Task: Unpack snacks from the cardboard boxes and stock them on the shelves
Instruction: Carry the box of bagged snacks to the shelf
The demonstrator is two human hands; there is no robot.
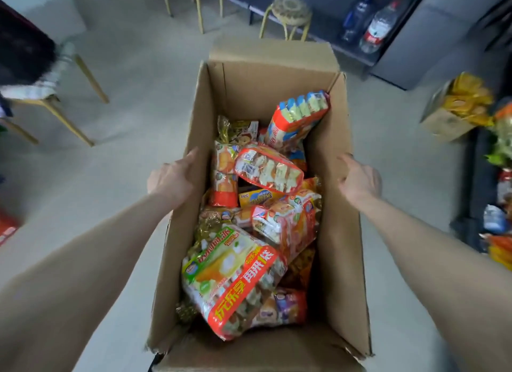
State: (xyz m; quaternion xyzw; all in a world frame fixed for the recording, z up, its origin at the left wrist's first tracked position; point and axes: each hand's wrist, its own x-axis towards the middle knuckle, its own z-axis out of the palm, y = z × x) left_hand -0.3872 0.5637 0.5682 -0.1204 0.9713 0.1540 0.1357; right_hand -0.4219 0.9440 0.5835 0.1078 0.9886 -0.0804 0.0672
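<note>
Head view, box: a tall brown cardboard box (pixel 340 205) stands open-topped between the two forearms, its long axis running straight away from the person toward the far flap.
Head view, contents: packed snack bags lie jumbled inside; a large green-and-orange plastic bag of wrapped cakes (pixel 232 283) sits nearest the person, and a red-edged clear pack of small cakes (pixel 268 169) lies across the middle, level with both hands.
Head view, left hand: the left hand (pixel 173 178) is pressed flat against the outside of the box's left wall, fingers straight, thumb up at the rim; it holds nothing but the cardboard.
Head view, right hand: the right hand (pixel 358 179) lies against the right wall near its rim, fingers loosely extended; whether they hook over the edge I cannot tell.
Head view, key relation: the snacks lie inward and below both hands, about equally near to each.
Head view, surroundings: a round-topped yellow-legged stool (pixel 288 11) stands beyond the box; a smaller cardboard box of yellow packets (pixel 457 108) stands to the right on the pale floor (pixel 133 94).
Judgement: the box looks braced for carrying or setting down; unpacking seems not yet begun.
</note>
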